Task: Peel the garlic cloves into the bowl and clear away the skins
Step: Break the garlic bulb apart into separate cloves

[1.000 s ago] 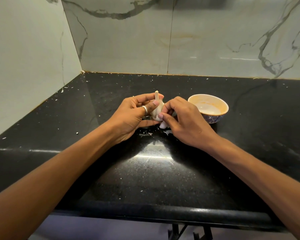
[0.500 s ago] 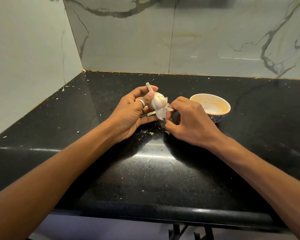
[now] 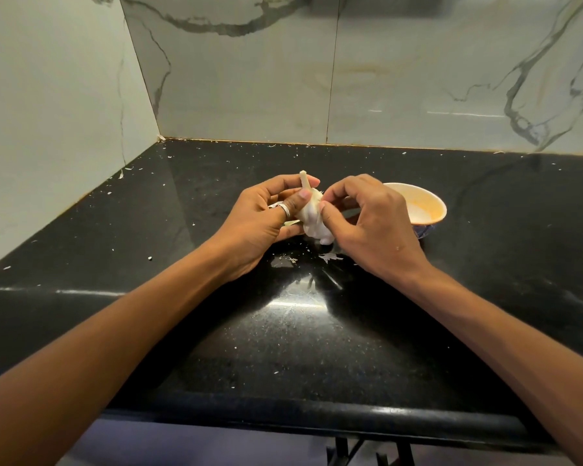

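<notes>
Nearest you, at 6 o'clock, the rounded front lip of the black counter (image 3: 283, 348) runs across, and both your bare forearms reach over it toward the middle. Just past the bright glare on the stone, a few pale skin scraps (image 3: 330, 257) lie loose on the counter below your hands (the largest is at about 5 o'clock from the bulb). Your left hand (image 3: 260, 223), wearing a ring (image 3: 285, 209), is curled round the garlic bulb (image 3: 312, 218) and grips it from 9 o'clock, with the stem pointing to 12 o'clock. Your right hand (image 3: 374, 227) meets it from 3 o'clock, thumb and forefinger pinching the bulb's side. Whether the bulb's lower end touches the stone cannot be told.

At 3 o'clock from the bulb, partly behind your right hand, the bowl (image 3: 435, 203) stands upright on the counter, its inside tinted orange. Farther on, the crumb-speckled counter meets the marble wall (image 3: 249, 79) at 12 o'clock, with a second wall at 9 o'clock.
</notes>
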### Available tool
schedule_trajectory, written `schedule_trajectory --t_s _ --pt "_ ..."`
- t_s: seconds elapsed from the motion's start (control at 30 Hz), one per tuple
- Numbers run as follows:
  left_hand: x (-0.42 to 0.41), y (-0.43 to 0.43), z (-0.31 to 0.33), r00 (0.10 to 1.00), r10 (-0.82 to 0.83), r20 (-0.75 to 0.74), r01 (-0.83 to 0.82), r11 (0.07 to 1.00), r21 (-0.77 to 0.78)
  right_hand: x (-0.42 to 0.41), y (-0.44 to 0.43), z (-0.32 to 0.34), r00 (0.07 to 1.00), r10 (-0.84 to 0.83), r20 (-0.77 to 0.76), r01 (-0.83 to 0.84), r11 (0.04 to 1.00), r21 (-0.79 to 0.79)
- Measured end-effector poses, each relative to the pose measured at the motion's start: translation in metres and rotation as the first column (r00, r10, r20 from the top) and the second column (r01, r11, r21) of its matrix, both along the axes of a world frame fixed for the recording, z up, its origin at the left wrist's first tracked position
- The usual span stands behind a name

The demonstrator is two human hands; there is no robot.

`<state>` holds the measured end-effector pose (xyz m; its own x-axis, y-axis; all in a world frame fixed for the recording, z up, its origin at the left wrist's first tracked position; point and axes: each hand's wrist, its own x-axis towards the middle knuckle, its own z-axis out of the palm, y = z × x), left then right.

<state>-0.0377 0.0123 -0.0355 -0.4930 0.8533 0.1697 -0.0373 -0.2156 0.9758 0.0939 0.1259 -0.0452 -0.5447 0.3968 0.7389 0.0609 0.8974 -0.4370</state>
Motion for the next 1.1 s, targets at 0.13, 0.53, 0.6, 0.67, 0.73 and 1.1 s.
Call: schedule_trajectory --t_s 0.13,0.53,0.6,0.67,0.73,1.1 --pt "0.003 0.000 -0.001 0.998 -0.008 -0.061 0.007 1.000 -0.015 0.002 0.000 0.001 1.000 -0.019 -0.016 0.018 1.000 -0.020" --pt "0.010 -0.002 0.001 0.995 -0.009 -0.103 0.008 1.000 -0.010 0.001 -0.004 -0.001 0.996 -0.085 0.014 0.085 0.996 -0.004" --pt "0.010 -0.002 0.001 0.993 -0.007 -0.119 0.006 1.000 -0.009 0.002 -0.004 0.000 0.994 -0.109 0.023 0.110 0.994 -0.013" --pt "0.010 -0.002 0.000 0.992 -0.003 -0.129 0.002 1.000 -0.009 0.003 -0.003 0.001 0.991 -0.129 0.029 0.130 0.990 -0.058" --pt "0.009 -0.001 -0.001 0.993 0.011 -0.121 -0.012 1.000 -0.008 0.003 -0.001 0.003 0.993 -0.114 0.027 0.117 0.979 -0.168" --pt "0.000 0.003 -0.004 0.998 0.044 -0.051 -0.043 0.999 0.018 0.000 0.002 0.004 1.000 0.002 0.018 0.005 0.930 -0.368"
